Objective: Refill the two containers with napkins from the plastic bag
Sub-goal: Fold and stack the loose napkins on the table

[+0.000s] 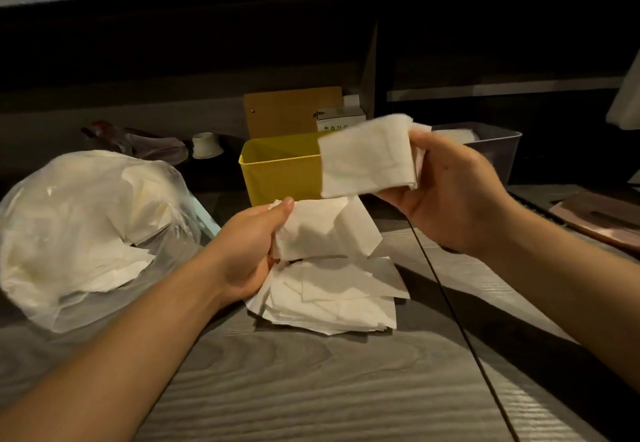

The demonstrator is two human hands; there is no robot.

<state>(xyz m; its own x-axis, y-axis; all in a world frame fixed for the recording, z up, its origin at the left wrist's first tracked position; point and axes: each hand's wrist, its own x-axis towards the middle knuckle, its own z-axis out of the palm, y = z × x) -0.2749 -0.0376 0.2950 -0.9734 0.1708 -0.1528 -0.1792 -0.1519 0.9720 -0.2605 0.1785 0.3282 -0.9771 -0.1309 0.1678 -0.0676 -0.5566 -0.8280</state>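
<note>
Wood worktop sits under our hands. Our left hand pinches some napkins above a loose pile. Our right hand grips a folded bunch over the empty-looking yellow container. Beyond it the grey container looks filled. Left of us, the plastic bag holds more.

Small white box bears dark print (too blurred to read).

Grey wood-grain table, plastic bag, yellow container, loose napkins
</note>
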